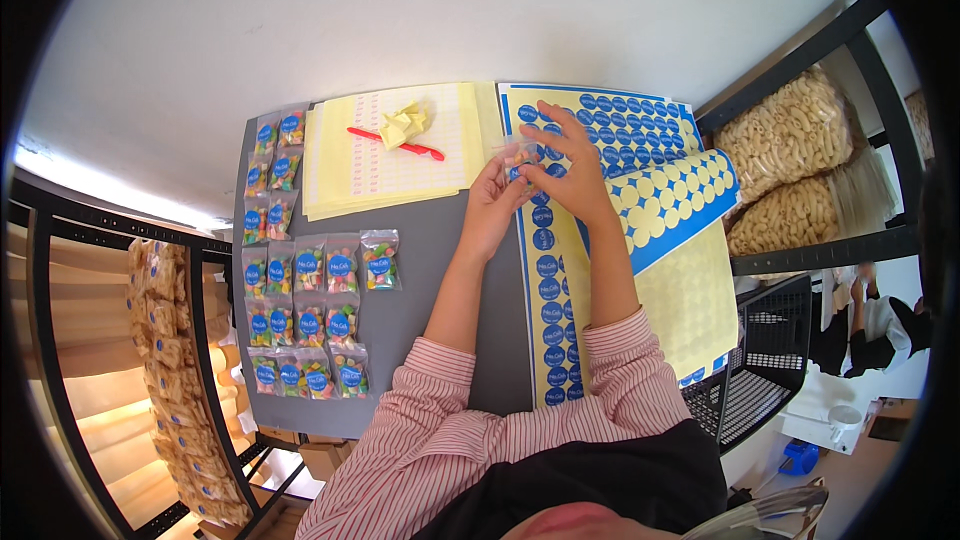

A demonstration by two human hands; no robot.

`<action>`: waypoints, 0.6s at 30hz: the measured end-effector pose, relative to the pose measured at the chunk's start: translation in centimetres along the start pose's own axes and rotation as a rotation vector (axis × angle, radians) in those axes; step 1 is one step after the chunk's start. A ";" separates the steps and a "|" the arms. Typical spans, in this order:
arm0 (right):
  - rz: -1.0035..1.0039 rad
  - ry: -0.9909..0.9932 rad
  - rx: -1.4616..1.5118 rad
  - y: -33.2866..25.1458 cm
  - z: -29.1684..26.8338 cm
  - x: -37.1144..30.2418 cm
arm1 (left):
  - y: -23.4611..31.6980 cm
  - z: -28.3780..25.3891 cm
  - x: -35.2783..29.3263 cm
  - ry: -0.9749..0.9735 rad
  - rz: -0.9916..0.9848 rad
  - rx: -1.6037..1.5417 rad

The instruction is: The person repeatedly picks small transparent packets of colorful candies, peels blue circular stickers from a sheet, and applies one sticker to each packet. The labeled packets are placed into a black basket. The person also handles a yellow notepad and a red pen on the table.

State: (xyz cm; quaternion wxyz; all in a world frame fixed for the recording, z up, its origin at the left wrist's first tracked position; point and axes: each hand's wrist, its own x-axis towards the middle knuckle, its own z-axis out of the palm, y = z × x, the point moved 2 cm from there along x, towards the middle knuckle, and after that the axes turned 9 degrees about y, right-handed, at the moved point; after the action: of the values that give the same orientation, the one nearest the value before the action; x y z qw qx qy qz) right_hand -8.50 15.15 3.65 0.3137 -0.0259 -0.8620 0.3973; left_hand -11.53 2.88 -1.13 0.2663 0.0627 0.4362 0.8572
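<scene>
My left hand (492, 198) is closed on a small clear bag (522, 154) of colourful pieces. A round blue label shows on its front. The thumb of my right hand (575, 165) presses at that label, while its other fingers stretch out, spread, over a sheet of round blue labels (636, 118). A second label sheet (652, 208) is curled back beside my right wrist, with its yellow backing showing. On the left of the grey table (430, 270), several similar labelled bags (308, 268) lie in rows.
Yellowish printed sheets (335, 160) lie at the back, with a red pen-like tool (425, 151) and crumpled yellow paper (404, 124) on them. Large pasta-like bags (785, 135) fill a rack at right. A black basket (765, 365) stands below. Packed bags (170, 360) hang at left.
</scene>
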 end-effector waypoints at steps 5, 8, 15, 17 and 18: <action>0.420 -0.077 0.475 0.9 1.2 -0.6 | 0.2 0.3 -0.3 -0.072 0.065 0.096; 0.584 -0.097 0.688 1.1 2.1 -0.5 | -0.5 -0.3 0.1 -0.115 0.134 0.138; 0.653 -0.031 0.790 1.1 2.1 -0.3 | -0.2 0.0 0.1 -0.133 0.198 0.114; 0.559 -0.030 0.632 0.5 1.4 -0.2 | 0.1 0.0 -0.3 -0.146 0.184 0.061; 0.509 -0.030 0.554 0.1 0.8 0.0 | 0.2 0.2 -0.3 -0.173 0.171 0.031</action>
State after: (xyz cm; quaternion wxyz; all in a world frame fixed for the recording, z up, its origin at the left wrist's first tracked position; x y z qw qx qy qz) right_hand -8.94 14.69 3.17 0.1874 -0.1479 -0.6923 0.6810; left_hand -11.26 2.78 -0.77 0.2281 0.1776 0.4181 0.8612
